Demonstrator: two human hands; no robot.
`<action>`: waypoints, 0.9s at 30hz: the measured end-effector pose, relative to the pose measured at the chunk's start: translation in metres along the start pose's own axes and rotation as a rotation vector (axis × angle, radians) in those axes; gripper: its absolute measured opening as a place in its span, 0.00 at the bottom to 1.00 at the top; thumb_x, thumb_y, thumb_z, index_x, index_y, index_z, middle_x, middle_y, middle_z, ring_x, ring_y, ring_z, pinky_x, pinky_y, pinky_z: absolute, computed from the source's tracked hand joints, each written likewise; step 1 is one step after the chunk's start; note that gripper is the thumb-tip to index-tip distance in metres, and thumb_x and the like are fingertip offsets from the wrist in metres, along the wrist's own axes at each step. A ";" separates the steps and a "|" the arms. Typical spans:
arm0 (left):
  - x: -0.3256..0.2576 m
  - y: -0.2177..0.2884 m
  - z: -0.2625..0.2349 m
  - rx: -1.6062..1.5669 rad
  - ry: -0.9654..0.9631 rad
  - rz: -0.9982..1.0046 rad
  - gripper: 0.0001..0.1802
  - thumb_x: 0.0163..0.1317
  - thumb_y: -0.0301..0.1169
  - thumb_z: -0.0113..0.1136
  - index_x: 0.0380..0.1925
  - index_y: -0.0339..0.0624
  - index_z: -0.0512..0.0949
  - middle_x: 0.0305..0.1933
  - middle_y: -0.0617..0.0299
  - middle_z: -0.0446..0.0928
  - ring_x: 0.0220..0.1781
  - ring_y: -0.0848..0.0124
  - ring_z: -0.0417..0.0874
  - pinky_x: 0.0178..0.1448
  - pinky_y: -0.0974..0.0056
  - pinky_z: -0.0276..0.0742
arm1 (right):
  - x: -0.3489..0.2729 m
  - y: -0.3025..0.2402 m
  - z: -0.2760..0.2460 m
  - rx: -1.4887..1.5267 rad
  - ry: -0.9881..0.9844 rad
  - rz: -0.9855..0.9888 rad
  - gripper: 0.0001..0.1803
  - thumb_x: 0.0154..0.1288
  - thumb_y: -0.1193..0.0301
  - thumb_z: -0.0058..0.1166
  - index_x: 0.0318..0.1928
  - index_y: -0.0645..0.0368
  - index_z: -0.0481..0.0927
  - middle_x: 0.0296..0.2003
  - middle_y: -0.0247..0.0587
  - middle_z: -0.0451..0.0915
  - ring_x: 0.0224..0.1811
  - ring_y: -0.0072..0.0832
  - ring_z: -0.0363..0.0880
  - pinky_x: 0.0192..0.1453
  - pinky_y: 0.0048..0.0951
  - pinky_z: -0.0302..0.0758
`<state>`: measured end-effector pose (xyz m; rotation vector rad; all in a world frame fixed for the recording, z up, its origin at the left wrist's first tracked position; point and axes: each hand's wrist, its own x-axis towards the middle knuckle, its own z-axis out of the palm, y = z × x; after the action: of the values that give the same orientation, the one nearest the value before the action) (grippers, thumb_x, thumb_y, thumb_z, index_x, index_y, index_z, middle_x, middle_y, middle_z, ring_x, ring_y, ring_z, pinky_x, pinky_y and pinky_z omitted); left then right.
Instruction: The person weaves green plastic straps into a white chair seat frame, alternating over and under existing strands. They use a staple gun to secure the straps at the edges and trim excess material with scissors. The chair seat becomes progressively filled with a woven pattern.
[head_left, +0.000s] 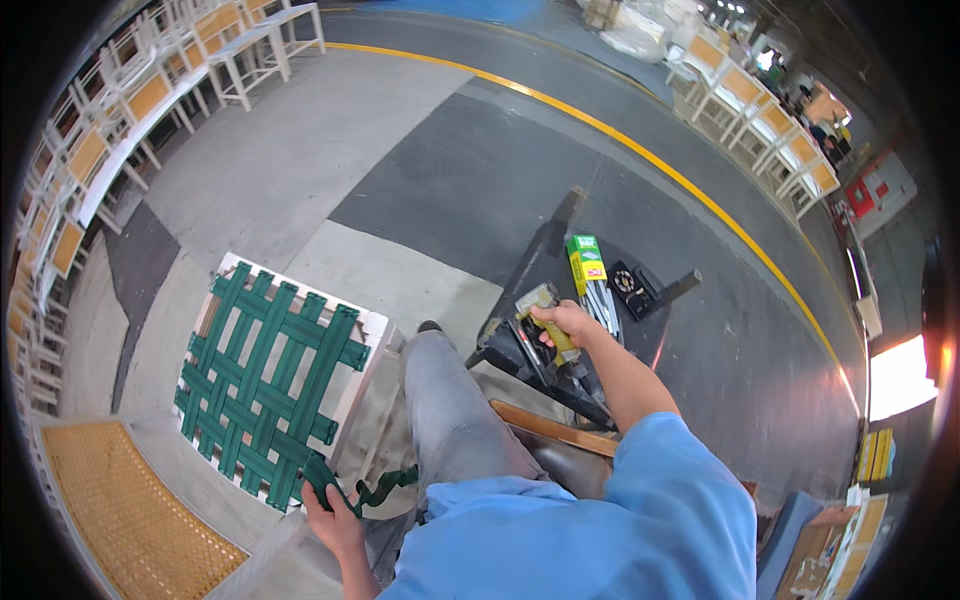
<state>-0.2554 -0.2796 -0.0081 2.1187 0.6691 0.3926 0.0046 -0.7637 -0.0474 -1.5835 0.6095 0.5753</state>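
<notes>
Green strap (318, 470) is held by the left hand (336, 520), fingers closed, beside the woven seat (318, 400). Right of the seat, a staple gun (541, 298) is gripped by the right hand (572, 322), fingers curled.

"What carries the things?"
"A dark table (548, 265), right of the frame's centre."
"And on it?"
"A green-and-yellow box (587, 262), pale strips (601, 303) just below it in the frame, and a black object (630, 288) to their right."
</notes>
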 end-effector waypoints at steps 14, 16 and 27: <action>0.002 -0.025 -0.002 0.129 -0.077 0.027 0.21 0.74 0.31 0.61 0.60 0.26 0.76 0.53 0.39 0.83 0.55 0.48 0.85 0.62 0.54 0.77 | -0.084 0.098 -0.100 -1.091 0.636 0.098 0.34 0.57 0.55 0.69 0.59 0.61 0.75 0.50 0.59 0.87 0.56 0.54 0.86 0.60 0.50 0.81; 0.003 -0.016 -0.014 0.190 -0.073 -0.039 0.24 0.73 0.34 0.62 0.60 0.26 0.76 0.57 0.36 0.83 0.59 0.46 0.85 0.65 0.54 0.77 | -0.088 0.111 -0.081 -0.982 0.619 0.073 0.41 0.53 0.56 0.73 0.63 0.57 0.68 0.53 0.59 0.84 0.59 0.53 0.85 0.64 0.46 0.80; 0.023 0.016 -0.049 -0.597 -0.302 -0.470 0.12 0.76 0.34 0.57 0.49 0.37 0.81 0.40 0.57 0.87 0.39 0.75 0.85 0.43 0.68 0.80 | -0.153 0.130 -0.117 -0.600 0.589 -0.277 0.35 0.64 0.72 0.67 0.70 0.64 0.71 0.54 0.51 0.83 0.53 0.35 0.85 0.55 0.35 0.80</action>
<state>-0.2560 -0.2420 0.0346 1.3644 0.7334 -0.0012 -0.1943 -0.8825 -0.0278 -2.3938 0.6638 0.0616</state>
